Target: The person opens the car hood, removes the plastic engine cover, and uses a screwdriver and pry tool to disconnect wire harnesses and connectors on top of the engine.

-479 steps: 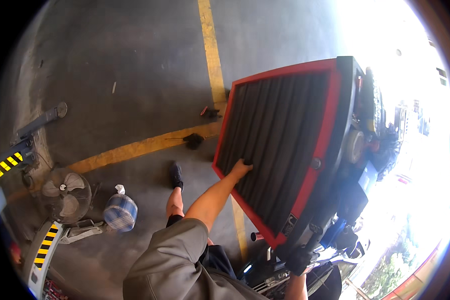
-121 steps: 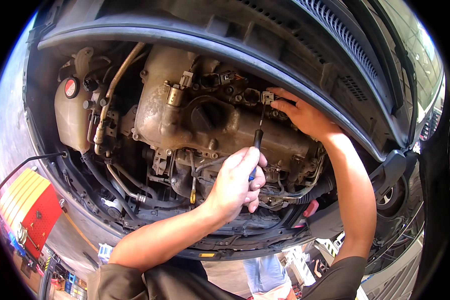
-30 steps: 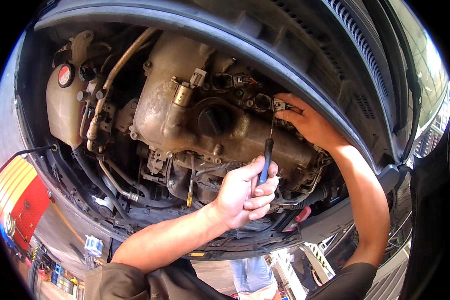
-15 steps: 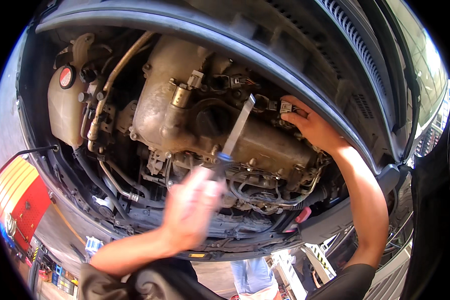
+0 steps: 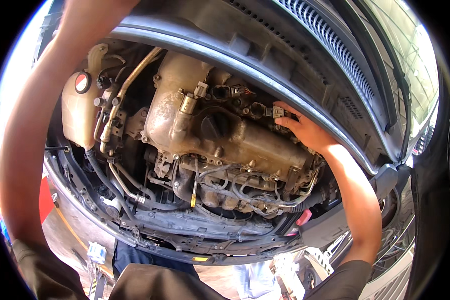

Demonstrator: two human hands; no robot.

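"So, what does your right hand (image 5: 309,132) have?"

"From my distant seat I see it pinching a pale grey connector (image 5: 278,112), thumb on the near side, finger on the far side."

"What's beside it?"

"Just left of those fingertips is a black housing (image 5: 257,110). I can't tell whether the connector is seated in it. Well to the hand's left, another light grey plug (image 5: 201,89) tops a metal cylinder (image 5: 188,104)."

"And nearer you than the hand?"

"I see the tan engine cover (image 5: 270,145), its dark round cap (image 5: 214,126) lying to the hand's left. Beyond the cover's near side hangs a yellow dipstick handle (image 5: 193,200), and a pinkish part (image 5: 303,217) sits below the hand."

"Your left hand (image 5: 96,17)?"

"My left forearm (image 5: 27,150) rises well apart from the right hand, and the top edge cuts the hand off, so I can't tell whether its fingers are spread or closed on something. Below it shows a whitish reservoir (image 5: 80,120)."
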